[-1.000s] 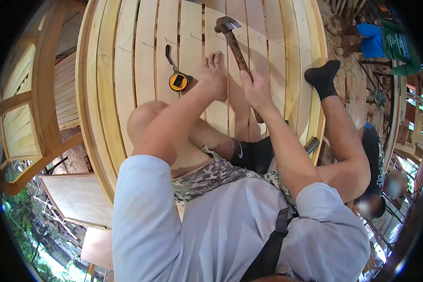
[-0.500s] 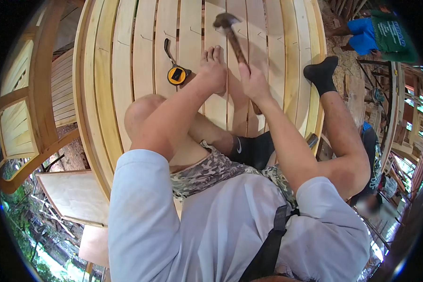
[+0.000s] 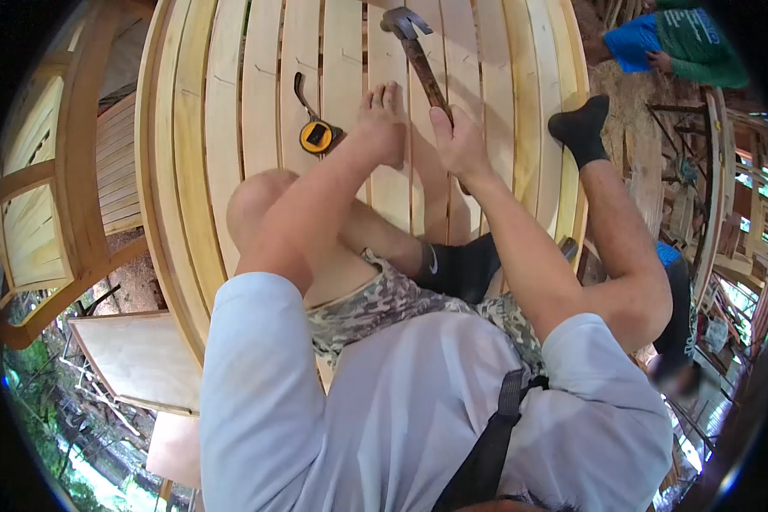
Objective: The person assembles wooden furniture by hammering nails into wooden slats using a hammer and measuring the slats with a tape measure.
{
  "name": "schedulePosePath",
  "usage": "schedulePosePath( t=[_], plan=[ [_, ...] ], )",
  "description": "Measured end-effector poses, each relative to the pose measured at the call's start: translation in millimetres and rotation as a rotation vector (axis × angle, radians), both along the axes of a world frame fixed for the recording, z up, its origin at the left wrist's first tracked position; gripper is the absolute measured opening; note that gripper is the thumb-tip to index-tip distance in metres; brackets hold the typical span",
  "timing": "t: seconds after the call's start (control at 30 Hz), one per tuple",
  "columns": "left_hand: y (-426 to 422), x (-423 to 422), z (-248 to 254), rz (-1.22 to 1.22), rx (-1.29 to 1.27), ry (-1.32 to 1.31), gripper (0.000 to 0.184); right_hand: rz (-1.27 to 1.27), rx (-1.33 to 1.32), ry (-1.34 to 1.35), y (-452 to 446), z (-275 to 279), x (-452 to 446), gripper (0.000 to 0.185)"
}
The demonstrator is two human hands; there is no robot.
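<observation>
My left hand (image 3: 380,128) lies on the pale wooden slats (image 3: 341,77), its visible fingers stretched out and slightly apart; the thumb is hidden. My right hand (image 3: 465,147) is wrapped round the wooden handle of a claw hammer (image 3: 419,61), whose metal head is raised toward the top of the view, above and right of my left fingers. A yellow and black tape measure (image 3: 317,136) with a black strap rests on the slats left of my left hand. Thin nails (image 3: 260,70) stick up in a row across several slats.
My bent legs and black-socked foot (image 3: 582,132) are on and beside the slatted surface. A dark tool end (image 3: 567,248) shows near its right edge. One person (image 3: 691,43) is at the upper right, another (image 3: 676,307) at the lower right. Wooden furniture (image 3: 85,171) stands at left.
The hammer head has shifted slightly up and left, and my right hand has moved a little with it. My left hand stays on the slats. The person at upper right has moved.
</observation>
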State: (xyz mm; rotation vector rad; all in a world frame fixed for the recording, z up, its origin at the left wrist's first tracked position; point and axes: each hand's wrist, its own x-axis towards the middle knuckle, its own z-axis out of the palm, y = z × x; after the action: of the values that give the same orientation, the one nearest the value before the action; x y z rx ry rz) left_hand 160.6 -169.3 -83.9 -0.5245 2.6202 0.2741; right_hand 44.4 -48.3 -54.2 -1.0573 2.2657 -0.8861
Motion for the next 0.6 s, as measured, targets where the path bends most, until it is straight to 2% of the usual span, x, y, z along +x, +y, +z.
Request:
schedulePosePath(
  t=[0.1,0.2,0.23,0.27,0.3,0.33,0.37,0.4,0.43,0.47,0.5,0.53,0.6],
  plan=[
    [-8.9,-2.4,6.0,-0.017,0.036,0.008,0.093,0.012,-0.149,0.058,13.9,-27.7,1.9,0.042],
    [-7.6,-2.3,8.4,0.002,0.047,-0.055,0.097,-0.075,-0.085,0.072,16.3,-43.4,-10.3,0.04],
    [-6.6,2.2,-2.7,0.017,0.039,0.049,0.085,-0.082,-0.09,0.07,24.7,-37.4,-11.9,0.04],
    [-8.0,5.4,-10.2,0.028,0.032,0.154,0.073,-0.112,0.018,-0.227,38.6,-27.0,-15.3,0.038],
    [-18.3,3.7,-16.5,0.016,0.026,0.156,0.073,-0.141,0.121,-0.523,51.8,-17.9,-23.4,0.038],
    [-33.8,-0.2,-22.6,0.151,0.267,0.258,0.07,-0.054,0.098,-0.644,75.2,-30.7,-40.9,0.033],
    [-44.2,0.2,-26.2,0.287,0.513,0.356,0.067,-0.064,0.091,-0.643,88.6,-22.1,-50.5,0.033],
    [-51.8,8.7,5.2,0.429,0.676,0.397,0.058,-0.015,0.188,-0.796,100.8,-8.4,-56.2,0.032],
    [-59.5,11.9,7.9,0.416,0.677,0.393,0.058,0.034,0.285,-0.949,111.5,0.4,-61.0,0.03],
    [-67.3,14.3,8.6,0.491,0.538,0.381,0.056,0.022,0.277,-0.953,120.2,0.0,-68.2,0.03],
    [-71.7,14.6,9.1,0.564,0.395,0.368,0.055,0.093,0.398,-0.963,125.8,-1.8,-76.0,0.03],
    [-71.6,15.0,10.2,0.553,0.388,0.366,0.055,0.169,0.516,-0.968,129.3,-3.2,-82.2,0.031],
    [-70.2,22.1,10.5,0.567,0.338,0.418,0.053,0.218,0.548,-0.94,130.5,18.8,-83.3,0.03]
  ],
)
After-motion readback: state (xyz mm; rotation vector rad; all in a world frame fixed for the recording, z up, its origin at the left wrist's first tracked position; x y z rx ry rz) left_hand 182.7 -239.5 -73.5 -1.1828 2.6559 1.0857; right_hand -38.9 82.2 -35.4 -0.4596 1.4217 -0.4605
